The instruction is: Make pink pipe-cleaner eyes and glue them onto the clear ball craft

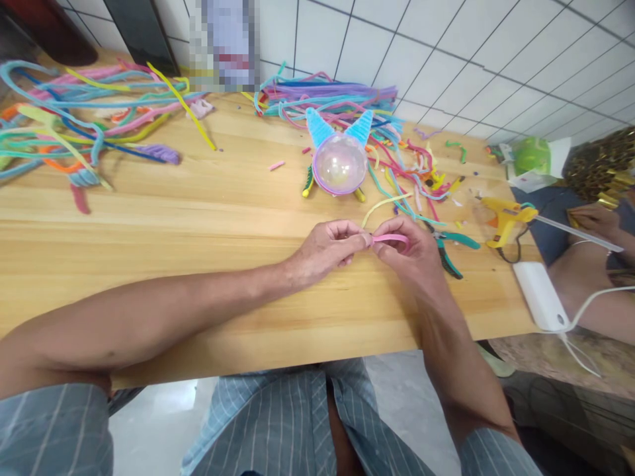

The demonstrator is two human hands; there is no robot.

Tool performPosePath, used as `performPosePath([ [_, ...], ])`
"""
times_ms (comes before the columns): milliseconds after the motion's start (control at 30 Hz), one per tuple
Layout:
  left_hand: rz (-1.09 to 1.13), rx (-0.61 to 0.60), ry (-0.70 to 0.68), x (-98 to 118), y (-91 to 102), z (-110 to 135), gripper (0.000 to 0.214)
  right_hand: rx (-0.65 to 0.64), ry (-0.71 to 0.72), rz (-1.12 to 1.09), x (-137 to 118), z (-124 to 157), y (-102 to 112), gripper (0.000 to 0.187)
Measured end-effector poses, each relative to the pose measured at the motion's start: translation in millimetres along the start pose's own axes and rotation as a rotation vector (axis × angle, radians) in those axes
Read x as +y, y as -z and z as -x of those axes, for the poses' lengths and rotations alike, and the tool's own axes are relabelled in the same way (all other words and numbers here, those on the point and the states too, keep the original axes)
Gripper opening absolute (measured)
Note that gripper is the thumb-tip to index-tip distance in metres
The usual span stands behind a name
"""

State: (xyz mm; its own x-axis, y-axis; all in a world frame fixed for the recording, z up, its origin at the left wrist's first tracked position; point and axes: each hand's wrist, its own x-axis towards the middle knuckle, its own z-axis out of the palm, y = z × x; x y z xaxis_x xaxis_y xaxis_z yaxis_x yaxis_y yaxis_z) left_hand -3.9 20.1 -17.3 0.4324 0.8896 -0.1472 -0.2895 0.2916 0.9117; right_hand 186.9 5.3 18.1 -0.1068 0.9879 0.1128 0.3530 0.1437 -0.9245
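Left hand (327, 248) and right hand (414, 254) both pinch a pink pipe cleaner (391, 238) closed-fingered, just above the table (198, 211) beside the pliers (449, 248), seemingly mid-bend into a loop; tighter curling would need both pinches firm.

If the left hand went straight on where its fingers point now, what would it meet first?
Likely the pink fuzzy pipe cleaner it pinches, then at once the right hand holding the other end.
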Motion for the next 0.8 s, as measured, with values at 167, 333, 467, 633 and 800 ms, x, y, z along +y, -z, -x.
performPosePath([
  [167,0.008,-0.01,0.003,0,-0.3,-1,0.029,0.001,0.004,-0.016,-1,-1,0,0.011],
  [333,-0.01,-0.017,-0.017,-1,1.1,-1,0.026,0.004,0.009,-0.003,0,0,1,0.01],
  [467,-0.014,-0.025,-0.022,-3,2.1,-2,0.027,0.007,0.009,-0.004,1,-1,1,0.009],
  [633,-0.045,-0.014,-0.017,1,0.3,0,0.027,0.005,-0.004,-0.021,-2,-1,1,0.008],
  [800,-0.081,0.029,0.009,8,-2.5,3,0.025,0.0,-0.078,-0.055,-5,-1,2,0.01],
])
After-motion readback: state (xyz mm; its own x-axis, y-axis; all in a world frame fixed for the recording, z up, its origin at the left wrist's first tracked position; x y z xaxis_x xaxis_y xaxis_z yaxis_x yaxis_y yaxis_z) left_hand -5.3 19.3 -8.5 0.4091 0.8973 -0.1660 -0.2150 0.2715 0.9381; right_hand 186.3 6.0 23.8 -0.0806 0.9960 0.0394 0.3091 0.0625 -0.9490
